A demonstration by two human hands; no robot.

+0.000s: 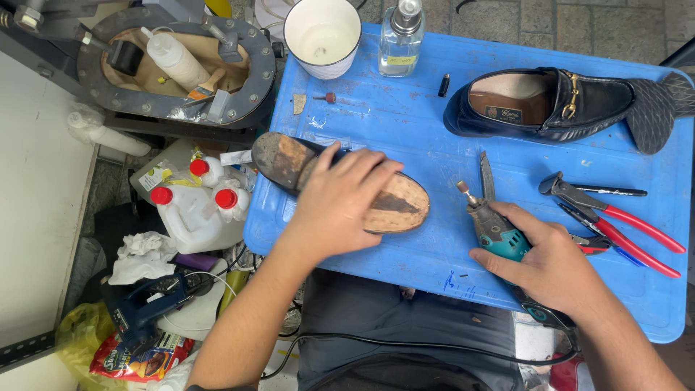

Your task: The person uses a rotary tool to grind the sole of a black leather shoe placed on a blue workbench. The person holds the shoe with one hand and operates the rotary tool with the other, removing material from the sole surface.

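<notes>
At frame centre, on the blue table (362, 108), the upturned shoe (340, 181) lies sole-up, long axis running upper-left to lower-right, heel at upper left, toe w/ worn sole at lower right. Left hand (340, 206) lies flat across its middle, fingers spread, pressing it down, not curled round it. Just right of the toe, apart from it, right hand (550, 264) is wrapped tight on the teal rotary tool (496, 232), bit pointing up-left. Right hand is nearer the toe. Far right: red-handled pliers (615, 221); upper right: other black loafer (550, 105).

Red snack bag (137, 360) on floor, lower left.
</notes>
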